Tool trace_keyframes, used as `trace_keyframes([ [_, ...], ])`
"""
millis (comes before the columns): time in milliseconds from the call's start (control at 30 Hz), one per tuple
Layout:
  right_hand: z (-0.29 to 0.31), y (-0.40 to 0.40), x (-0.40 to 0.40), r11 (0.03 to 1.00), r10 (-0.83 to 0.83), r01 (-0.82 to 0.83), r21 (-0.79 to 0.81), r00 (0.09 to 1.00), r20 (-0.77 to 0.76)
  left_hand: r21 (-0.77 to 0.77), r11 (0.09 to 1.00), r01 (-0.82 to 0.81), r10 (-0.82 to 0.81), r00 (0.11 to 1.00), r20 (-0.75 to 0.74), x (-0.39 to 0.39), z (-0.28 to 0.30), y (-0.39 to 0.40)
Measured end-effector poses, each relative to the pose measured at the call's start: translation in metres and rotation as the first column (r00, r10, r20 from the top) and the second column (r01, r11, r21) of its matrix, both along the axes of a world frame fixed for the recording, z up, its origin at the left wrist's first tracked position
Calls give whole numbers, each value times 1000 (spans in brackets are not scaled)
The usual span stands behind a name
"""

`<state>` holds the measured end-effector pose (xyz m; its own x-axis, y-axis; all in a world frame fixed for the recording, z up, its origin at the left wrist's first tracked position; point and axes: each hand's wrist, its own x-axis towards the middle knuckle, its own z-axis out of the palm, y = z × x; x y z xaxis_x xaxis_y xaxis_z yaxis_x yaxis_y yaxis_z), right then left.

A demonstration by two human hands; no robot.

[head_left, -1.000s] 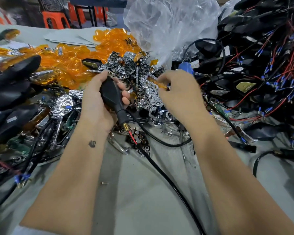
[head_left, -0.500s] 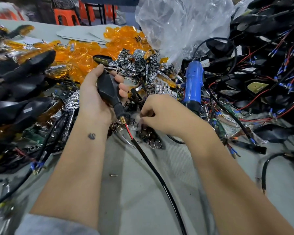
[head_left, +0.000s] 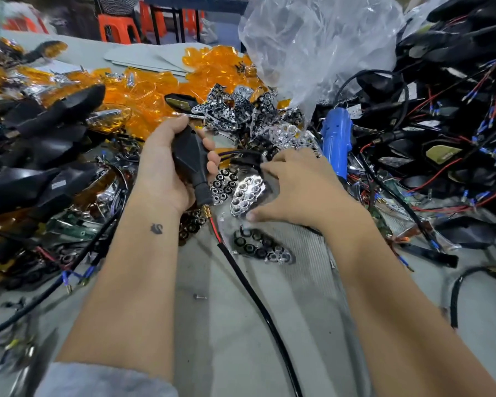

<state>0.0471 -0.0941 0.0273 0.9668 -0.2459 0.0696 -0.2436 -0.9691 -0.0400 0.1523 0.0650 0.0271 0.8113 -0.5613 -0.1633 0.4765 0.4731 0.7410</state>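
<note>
On the far left lies a heap of black shells [head_left: 55, 118], with a pile of orange lenses [head_left: 143, 93] beyond it. My left hand [head_left: 166, 167] is wrapped tight round a black lamp housing [head_left: 191, 156], just left of the middle of the table [head_left: 226, 353], stem pointing near. Its black cable [head_left: 255, 296] trails from the stem towards me across the grey top. Just to the right, my right hand [head_left: 295, 187] pinches a chrome reflector [head_left: 245, 196], thumb at its near edge, fingers curled over its far edge. A blue tool [head_left: 337, 141] lies beyond that hand, under a clear plastic bag [head_left: 312, 47]. Tangled wires [head_left: 455, 124] fill the right.
</note>
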Motion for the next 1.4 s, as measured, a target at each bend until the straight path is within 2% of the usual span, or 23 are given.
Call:
trace_keyframes([
  [367, -5, -8, 12, 997, 2, -4, 78, 999, 33, 79, 997, 4, -7, 999, 31, -4, 0, -6],
  [433, -1, -8, 8, 991, 54, -58, 119, 998, 32, 146, 987, 69, -83, 992, 95, -6, 1, -7],
  [500, 3, -9, 1, 966, 115, -118, 230, 993, 29, 227, 953, 199, -235, 961, 146, -9, 2, -8],
  [567, 8, -13, -8, 918, 105, -113, 380, 994, 43, 311, 909, 278, -337, 929, 156, -10, 2, -9],
  [600, 10, -16, -12, 910, 78, -93, 404, 995, 54, 363, 894, 263, -338, 928, 160, -9, 1, -9],
  [667, 14, -23, -18, 934, 19, -54, 354, 995, 100, 458, 870, 184, -287, 944, 166, -6, -2, -8],
  [767, 20, -35, -23, 977, -96, 61, 204, 982, 164, 483, 873, 72, -174, 970, 168, -1, -5, -8],
  [867, 22, -48, -30, 963, -194, 151, 222, 963, 189, 455, 887, -78, -9, 983, 185, 4, -9, -11],
  [933, 21, -50, -33, 963, -210, 158, 217, 948, 240, 436, 886, -156, 80, 979, 189, 8, -11, -13],
  [1033, 17, -52, -32, 974, -228, 211, 86, 910, 347, 428, 880, -205, 119, 969, 218, 11, -14, -14],
  [1133, 15, -51, -31, 978, -179, 206, -27, 905, 387, 437, 867, -241, 140, 958, 251, 10, -14, -16],
  [1233, 21, -41, -30, 993, -73, 96, -71, 956, 283, 404, 878, -259, 151, 948, 280, 6, -11, -19],
  [1300, 26, -35, -32, 996, -79, 75, 44, 991, 109, 378, 898, -225, 115, 949, 293, 2, -10, -21],
  [1400, 30, -27, -36, 979, -57, 74, 191, 994, -93, 351, 919, -181, 73, 951, 300, -4, -9, -26],
])
